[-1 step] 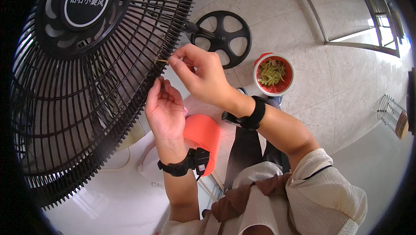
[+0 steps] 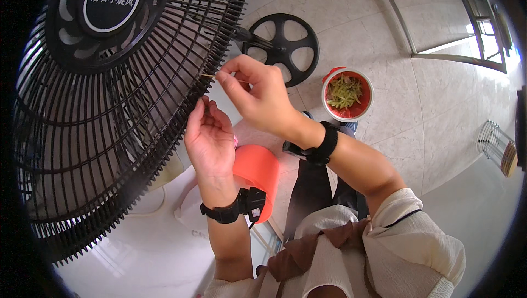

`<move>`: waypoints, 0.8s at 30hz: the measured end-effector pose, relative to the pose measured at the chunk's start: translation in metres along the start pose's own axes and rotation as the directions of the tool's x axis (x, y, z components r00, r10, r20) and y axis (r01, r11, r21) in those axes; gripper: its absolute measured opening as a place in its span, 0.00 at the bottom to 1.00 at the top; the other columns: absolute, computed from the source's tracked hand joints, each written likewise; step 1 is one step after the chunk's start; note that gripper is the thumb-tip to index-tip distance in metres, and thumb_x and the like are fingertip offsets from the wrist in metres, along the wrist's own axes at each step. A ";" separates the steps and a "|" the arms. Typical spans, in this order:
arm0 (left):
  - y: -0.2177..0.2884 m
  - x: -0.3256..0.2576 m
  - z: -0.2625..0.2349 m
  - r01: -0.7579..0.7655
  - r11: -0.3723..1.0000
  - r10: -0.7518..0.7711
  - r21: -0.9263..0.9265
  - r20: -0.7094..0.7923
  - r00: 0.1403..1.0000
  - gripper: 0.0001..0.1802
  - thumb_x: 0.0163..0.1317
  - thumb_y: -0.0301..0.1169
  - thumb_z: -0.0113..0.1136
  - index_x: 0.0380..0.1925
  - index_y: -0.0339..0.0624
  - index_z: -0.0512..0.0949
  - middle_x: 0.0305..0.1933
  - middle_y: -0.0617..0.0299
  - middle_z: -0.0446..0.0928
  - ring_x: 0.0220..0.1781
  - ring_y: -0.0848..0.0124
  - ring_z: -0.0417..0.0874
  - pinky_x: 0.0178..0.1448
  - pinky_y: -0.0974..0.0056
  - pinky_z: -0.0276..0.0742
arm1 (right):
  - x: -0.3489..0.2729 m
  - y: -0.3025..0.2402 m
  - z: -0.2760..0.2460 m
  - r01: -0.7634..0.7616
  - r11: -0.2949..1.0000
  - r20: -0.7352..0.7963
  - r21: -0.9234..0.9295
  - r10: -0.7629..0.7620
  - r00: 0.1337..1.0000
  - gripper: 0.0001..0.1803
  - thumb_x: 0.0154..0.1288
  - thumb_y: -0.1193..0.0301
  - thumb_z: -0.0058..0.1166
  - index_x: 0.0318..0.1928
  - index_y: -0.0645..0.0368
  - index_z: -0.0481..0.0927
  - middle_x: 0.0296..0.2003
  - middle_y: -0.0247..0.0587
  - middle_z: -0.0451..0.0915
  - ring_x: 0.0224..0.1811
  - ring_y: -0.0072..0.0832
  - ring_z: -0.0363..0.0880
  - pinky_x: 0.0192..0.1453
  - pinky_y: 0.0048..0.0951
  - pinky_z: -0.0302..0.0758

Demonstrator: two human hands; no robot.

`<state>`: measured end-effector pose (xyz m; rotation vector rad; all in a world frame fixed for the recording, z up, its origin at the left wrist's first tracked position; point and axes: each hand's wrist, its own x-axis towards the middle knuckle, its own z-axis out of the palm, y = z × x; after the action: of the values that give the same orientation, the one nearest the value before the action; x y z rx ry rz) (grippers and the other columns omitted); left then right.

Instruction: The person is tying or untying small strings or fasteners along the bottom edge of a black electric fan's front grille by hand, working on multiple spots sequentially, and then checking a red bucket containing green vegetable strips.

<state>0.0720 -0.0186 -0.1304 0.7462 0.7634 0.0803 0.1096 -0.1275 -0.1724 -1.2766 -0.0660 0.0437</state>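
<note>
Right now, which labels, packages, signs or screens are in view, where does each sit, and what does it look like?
Round black badge with white lettering: centre of the black plastic fan grille, upper left.
Round red and white plastic tub holding green shreds, no lid on it: on the pale tiled floor, right of the right hand.
No signs or lit screens show.

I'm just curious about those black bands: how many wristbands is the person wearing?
2. One black wristband is on the left wrist, with a small black device clipped to it, beside the orange cup. The other black wristband is on the right wrist, below the red bowl.
</note>
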 end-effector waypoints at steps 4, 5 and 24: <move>-0.001 -0.001 0.001 0.018 0.999 -0.019 0.050 0.007 1.000 0.05 0.57 0.24 0.53 0.33 0.34 0.73 0.34 0.61 0.74 0.34 0.76 0.76 0.38 0.75 0.78 | -0.005 0.008 -0.002 -0.080 0.997 0.000 -0.003 0.080 0.997 0.06 0.58 0.75 0.51 0.30 0.67 0.73 0.14 0.31 0.68 0.17 0.11 0.61 0.19 0.17 0.61; -0.002 -0.001 0.000 0.019 0.999 -0.019 0.050 0.007 1.000 0.05 0.57 0.24 0.53 0.33 0.34 0.73 0.34 0.61 0.74 0.34 0.76 0.76 0.38 0.75 0.78 | -0.005 0.007 0.001 -0.045 0.998 -0.015 -0.035 0.045 0.999 0.06 0.58 0.75 0.51 0.30 0.67 0.73 0.14 0.31 0.68 0.17 0.11 0.61 0.19 0.17 0.61; -0.001 -0.001 -0.010 -0.001 0.999 0.002 0.045 -0.017 1.000 0.06 0.57 0.25 0.54 0.33 0.35 0.73 0.34 0.62 0.76 0.34 0.76 0.77 0.38 0.75 0.78 | -0.011 0.016 0.025 -0.258 0.958 -0.014 0.123 0.261 0.965 0.07 0.61 0.73 0.47 0.32 0.65 0.72 0.20 0.29 0.71 0.18 0.11 0.63 0.20 0.16 0.61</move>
<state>0.0648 -0.0138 -0.1346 0.7894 0.7830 0.0716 0.0968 -0.0998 -0.1807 -1.1587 0.1296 0.2509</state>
